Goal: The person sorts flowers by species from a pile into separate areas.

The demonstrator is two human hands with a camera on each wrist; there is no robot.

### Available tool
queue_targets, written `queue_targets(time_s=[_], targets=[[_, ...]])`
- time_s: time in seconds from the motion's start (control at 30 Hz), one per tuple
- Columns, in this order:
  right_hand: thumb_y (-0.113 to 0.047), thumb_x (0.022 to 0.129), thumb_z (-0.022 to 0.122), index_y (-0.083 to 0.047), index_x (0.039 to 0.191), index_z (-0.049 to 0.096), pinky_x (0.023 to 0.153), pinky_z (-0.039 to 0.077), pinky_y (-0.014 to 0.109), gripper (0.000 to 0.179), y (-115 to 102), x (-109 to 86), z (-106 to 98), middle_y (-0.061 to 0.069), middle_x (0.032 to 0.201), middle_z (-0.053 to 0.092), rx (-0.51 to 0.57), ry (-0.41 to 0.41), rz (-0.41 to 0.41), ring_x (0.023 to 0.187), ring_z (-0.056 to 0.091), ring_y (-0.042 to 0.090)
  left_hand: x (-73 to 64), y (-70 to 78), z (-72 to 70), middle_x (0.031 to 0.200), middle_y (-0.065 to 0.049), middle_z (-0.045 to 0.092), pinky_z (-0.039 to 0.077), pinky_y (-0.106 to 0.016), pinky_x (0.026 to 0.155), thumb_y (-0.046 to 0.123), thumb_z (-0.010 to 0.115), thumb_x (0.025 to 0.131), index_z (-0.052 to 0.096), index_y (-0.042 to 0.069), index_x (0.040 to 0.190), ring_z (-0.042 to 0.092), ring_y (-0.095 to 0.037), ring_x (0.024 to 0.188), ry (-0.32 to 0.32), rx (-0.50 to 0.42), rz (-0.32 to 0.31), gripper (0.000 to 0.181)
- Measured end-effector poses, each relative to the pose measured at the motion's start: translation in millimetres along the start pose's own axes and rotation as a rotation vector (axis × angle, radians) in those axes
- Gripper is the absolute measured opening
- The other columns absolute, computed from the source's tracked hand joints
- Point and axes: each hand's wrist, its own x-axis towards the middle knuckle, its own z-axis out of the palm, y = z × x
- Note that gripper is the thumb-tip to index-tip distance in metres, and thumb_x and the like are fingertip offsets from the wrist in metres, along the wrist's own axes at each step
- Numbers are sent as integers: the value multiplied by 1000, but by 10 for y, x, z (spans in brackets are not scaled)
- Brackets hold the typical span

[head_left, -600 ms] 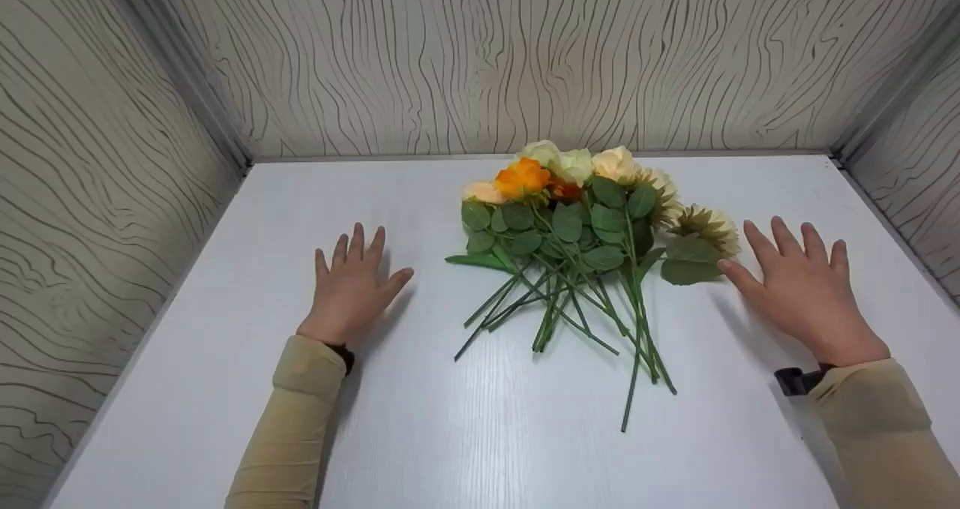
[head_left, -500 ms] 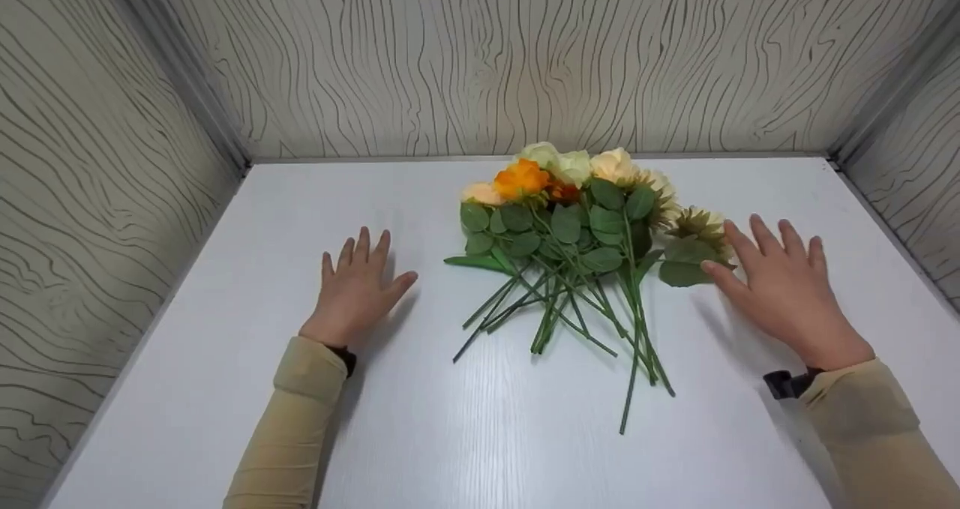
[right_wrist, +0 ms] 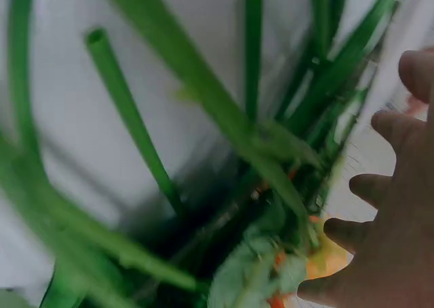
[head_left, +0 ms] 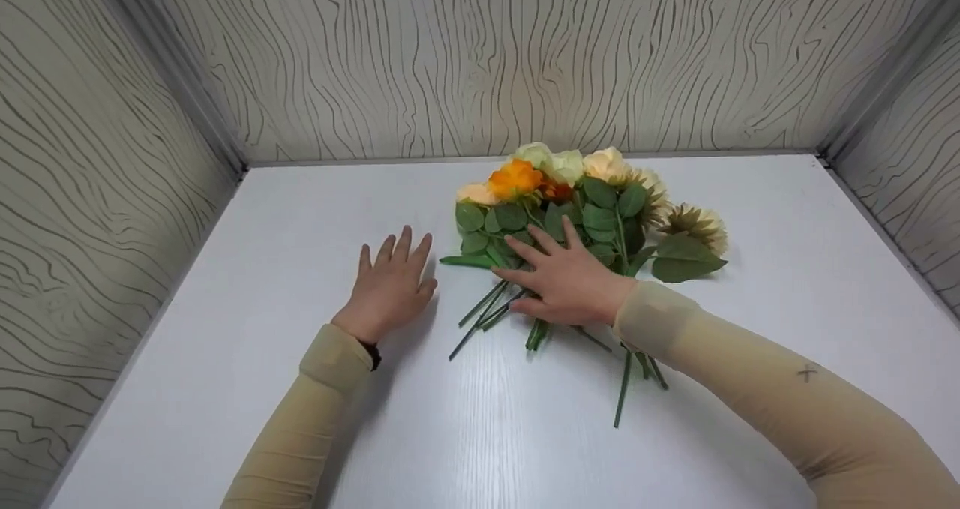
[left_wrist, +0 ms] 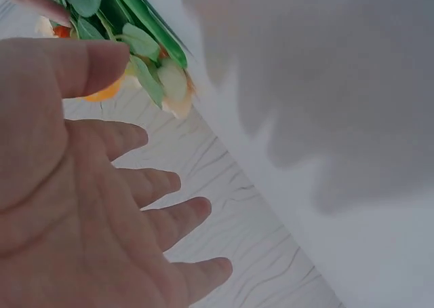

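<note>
A loose heap of long-stemmed flowers lies on the white table, among them an orange flower (head_left: 515,179), cream and pale green blooms, and green leaves (head_left: 469,217). Over the stems (right_wrist: 135,118) in the middle of the heap is my right hand (head_left: 566,282), fingers spread and holding nothing; whether it touches them I cannot tell. Left of the heap, my left hand (head_left: 390,288) hovers above the table with straight fingers, its shadow beside it. In the left wrist view its palm (left_wrist: 81,206) faces the camera and holds nothing.
Wood-grain patterned panels (head_left: 480,59) stand behind the table (head_left: 247,329) and along both sides. At the heap's right end lies a cream flower (head_left: 697,228) with a broad leaf. Several stems point toward the front edge.
My right hand has swept left from beside the rightmost flower to over the stems. My left hand has shifted slightly right, toward the heap. The flowers lie much as before.
</note>
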Motion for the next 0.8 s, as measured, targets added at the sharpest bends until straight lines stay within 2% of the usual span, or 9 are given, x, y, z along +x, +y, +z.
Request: queue_targets(time_s=[0.17, 0.37, 0.6, 0.8], targets=[[-68, 102, 39, -34, 159, 40, 112, 1, 79, 66, 54, 61, 149, 6, 171, 13, 81, -37, 35, 154, 8, 42, -22, 187, 36, 169, -18, 14, 7, -67, 119, 41, 51, 107, 24, 16, 164, 17, -42, 153, -21, 0, 45, 68], [-68, 103, 37, -32, 157, 43, 112, 3, 79, 65, 304, -124, 250, 4, 170, 15, 106, 26, 41, 155, 9, 39, -14, 543, 126, 169, -15, 14, 8, -66, 120, 48, 49, 107, 21, 19, 165, 18, -39, 153, -43, 36, 159, 71], [-62, 105, 39, -30, 154, 49, 109, 4, 82, 60, 777, -508, 352, 7, 169, 21, 110, 94, 73, 153, 15, 44, 21, 996, 210, 170, -12, 12, 10, -63, 121, 54, 42, 108, 20, 22, 165, 16, -35, 155, -71, 81, 273, 70], [-61, 105, 40, -32, 156, 46, 110, 2, 81, 59, 1195, -952, 372, 6, 170, 20, 122, 64, 172, 153, 13, 43, 23, 1219, 256, 170, -11, 13, 11, -62, 121, 55, 41, 107, 21, 22, 165, 16, -34, 155, -76, 115, 326, 69]])
